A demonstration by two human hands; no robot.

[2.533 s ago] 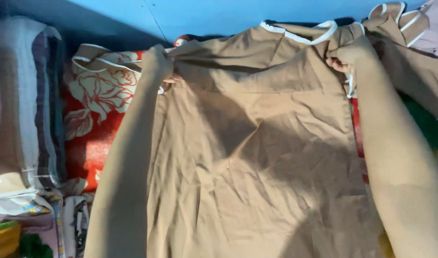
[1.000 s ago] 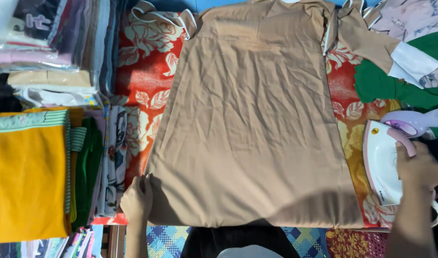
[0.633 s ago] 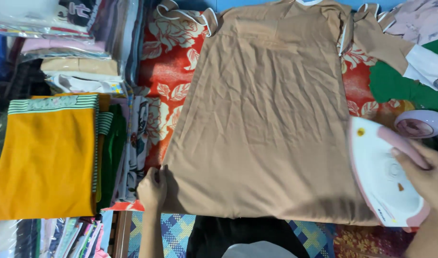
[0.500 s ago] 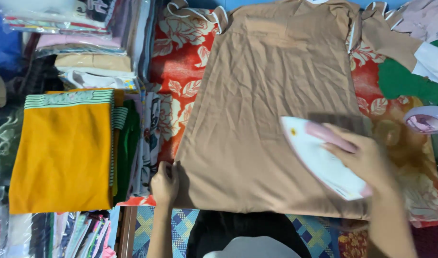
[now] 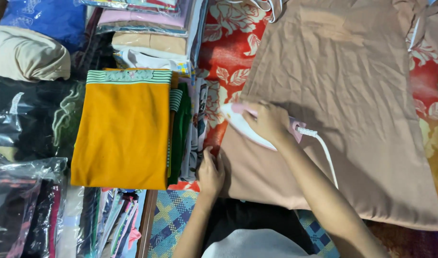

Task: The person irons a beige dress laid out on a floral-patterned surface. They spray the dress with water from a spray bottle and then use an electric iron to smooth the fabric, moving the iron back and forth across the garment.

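Your left hand [image 5: 210,173] presses flat, fingers spread, on the near left corner of the tan garment [image 5: 352,119], pinning the cloth taut. Beyond it, your right hand [image 5: 268,123] is clenched around the handle of the white and pink iron [image 5: 245,125], which sits on the garment's left edge over the red floral sheet [image 5: 228,52]. Folded clothes [image 5: 125,129] are stacked alongside, out of the way.

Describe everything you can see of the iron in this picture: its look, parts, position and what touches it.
The iron is white with a pink handle and rear, blurred by motion. It lies soleplate down on the left edge of the tan garment, nose pointing left towards the red floral cloth. The right hand grips its handle from above, hiding much of the body. A white cord leaves its rear and runs beside the forearm.
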